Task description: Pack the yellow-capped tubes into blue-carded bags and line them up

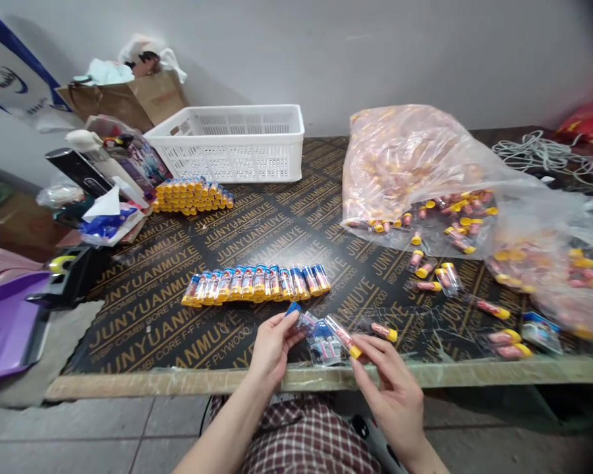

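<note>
Near the table's front edge, my left hand (273,345) pinches a small blue-printed label (293,309). My right hand (388,382) grips a clear tube (340,334) with a yellow cap and pink contents, tilted toward my left hand. Between the hands lies a small pile of blue labels (325,345). Beyond them runs a row of blue-labelled tubes (257,283) with yellow ends. Loose unlabelled tubes (445,278) are scattered to the right, beside a large clear bag (405,164) full of similar tubes.
A white plastic basket (247,155) stands at the back, with a stack of yellow-ended tubes (192,196) before it. Bottles and a tape dispenser (69,273) are at the left. A second bag (553,257) and a coiled cord (548,153) lie right.
</note>
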{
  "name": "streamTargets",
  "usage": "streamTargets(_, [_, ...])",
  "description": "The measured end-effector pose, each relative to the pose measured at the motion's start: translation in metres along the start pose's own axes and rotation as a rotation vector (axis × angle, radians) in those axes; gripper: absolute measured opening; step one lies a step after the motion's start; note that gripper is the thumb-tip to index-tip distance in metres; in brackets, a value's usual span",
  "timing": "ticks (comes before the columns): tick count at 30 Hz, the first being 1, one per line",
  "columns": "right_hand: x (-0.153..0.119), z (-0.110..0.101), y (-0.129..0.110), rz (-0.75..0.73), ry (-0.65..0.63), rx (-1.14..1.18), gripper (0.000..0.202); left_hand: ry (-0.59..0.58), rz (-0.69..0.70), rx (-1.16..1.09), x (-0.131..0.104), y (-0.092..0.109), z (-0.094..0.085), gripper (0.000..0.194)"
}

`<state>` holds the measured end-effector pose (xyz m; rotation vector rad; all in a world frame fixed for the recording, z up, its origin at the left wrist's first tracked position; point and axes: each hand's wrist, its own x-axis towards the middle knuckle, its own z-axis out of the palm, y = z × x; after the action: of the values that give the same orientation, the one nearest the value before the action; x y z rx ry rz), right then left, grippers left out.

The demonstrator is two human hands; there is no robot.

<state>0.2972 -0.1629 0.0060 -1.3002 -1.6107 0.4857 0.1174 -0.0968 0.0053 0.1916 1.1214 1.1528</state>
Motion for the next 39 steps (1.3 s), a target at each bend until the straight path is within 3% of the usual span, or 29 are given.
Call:
streamTargets(14, [-0.001,0.012,-0.012,-0.215,-0.081,-0.007,0.048,0.072,-0.003,-0.067,0.0,-0.001,-0.003,0.025])
streamTargets(19, [-0.002,0.012,-0.01,-0.169,-0.136,0.024,0.043,0.074,0.004,-0.05,0.0,0.0,-0.003,0.024])
streamTargets(24, [-0.002,0.012,-0.006,-0.118,-0.09,-0.001,0.039,0.09,-0.001,-0.034,0.0,0.002,-0.004,0.024])
streamTargets(39, [-0.01,0.016,-0.001,-0.303,-0.087,-0.136,0.059,0.149,-0.012,-0.097,-0.005,-0.004,0.001,0.023])
